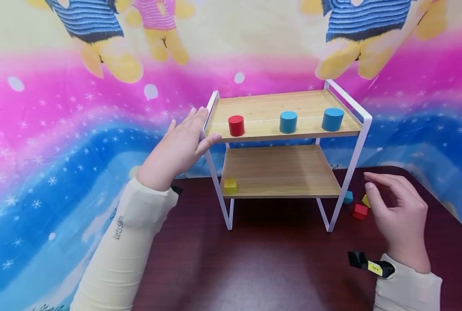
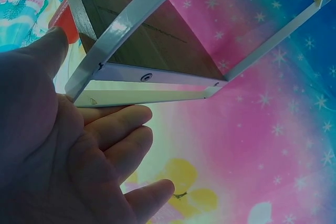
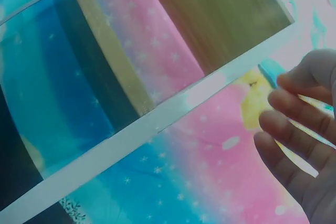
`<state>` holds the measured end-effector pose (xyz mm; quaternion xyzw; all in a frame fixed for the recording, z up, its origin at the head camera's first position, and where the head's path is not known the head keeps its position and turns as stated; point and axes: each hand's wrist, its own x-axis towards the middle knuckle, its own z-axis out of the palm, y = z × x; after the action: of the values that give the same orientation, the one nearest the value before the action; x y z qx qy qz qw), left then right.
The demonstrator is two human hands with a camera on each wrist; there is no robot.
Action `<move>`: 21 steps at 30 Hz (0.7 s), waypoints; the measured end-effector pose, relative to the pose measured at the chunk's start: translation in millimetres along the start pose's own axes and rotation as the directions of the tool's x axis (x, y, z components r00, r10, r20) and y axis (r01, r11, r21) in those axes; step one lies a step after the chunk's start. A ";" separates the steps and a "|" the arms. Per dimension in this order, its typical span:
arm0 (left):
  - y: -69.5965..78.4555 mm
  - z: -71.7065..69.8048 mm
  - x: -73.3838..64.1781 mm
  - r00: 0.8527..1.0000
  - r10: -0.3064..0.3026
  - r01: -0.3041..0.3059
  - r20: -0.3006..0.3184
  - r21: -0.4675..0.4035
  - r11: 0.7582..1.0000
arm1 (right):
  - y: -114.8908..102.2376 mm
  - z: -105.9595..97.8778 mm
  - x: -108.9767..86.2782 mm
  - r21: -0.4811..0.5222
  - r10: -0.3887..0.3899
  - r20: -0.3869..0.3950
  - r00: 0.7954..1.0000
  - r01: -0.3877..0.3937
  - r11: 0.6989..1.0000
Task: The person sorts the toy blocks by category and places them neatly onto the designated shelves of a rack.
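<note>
My left hand (image 1: 178, 144) is at the left side of a two-tier wooden shelf (image 1: 270, 103) with a white metal frame. Its fingers extend along the frame's upper left corner, and the thumb points toward a red cylinder (image 1: 236, 126) on the top tier, apart from it in the head view. Two blue cylinders, a middle one (image 1: 288, 122) and a right one (image 1: 333, 120), stand farther along that tier. My right hand (image 1: 400, 211), fingers loosely bent, hovers right of the shelf with nothing visible in it. In the right wrist view its fingertips (image 3: 269, 119) are clear of the frame.
A yellow cube (image 1: 230, 186) sits at the left of the lower tier. On the dark table (image 1: 254, 268), right of the shelf, lie a blue block (image 1: 348, 198), a red block (image 1: 360, 212) and a partly hidden yellow block (image 1: 366, 201). A patterned cloth (image 1: 99, 112) hangs behind.
</note>
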<state>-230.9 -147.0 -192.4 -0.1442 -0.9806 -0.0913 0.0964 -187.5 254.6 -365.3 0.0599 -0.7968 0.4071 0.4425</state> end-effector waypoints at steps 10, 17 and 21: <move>0.9 0.6 0.8 1.000 0.001 -0.001 -0.005 0.006 1.000 | 19.5 3.8 -0.5 -0.050 0.115 -0.036 0.993 -0.117 0.992; 1.7 -0.8 -0.1 1.000 -0.012 0.012 0.005 0.000 1.000 | 40.3 9.3 -3.6 -0.095 0.195 -0.001 0.981 -0.194 0.976; 1.8 -0.7 -0.6 1.000 -0.014 0.014 0.011 -0.004 1.000 | 53.4 12.5 -7.0 -0.156 0.306 0.033 0.951 -0.298 0.942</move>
<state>-229.7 -145.6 -191.6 -0.1381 -0.9819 -0.0934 0.0900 -215.9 279.4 -405.9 -0.0848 -0.8369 0.4075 0.3554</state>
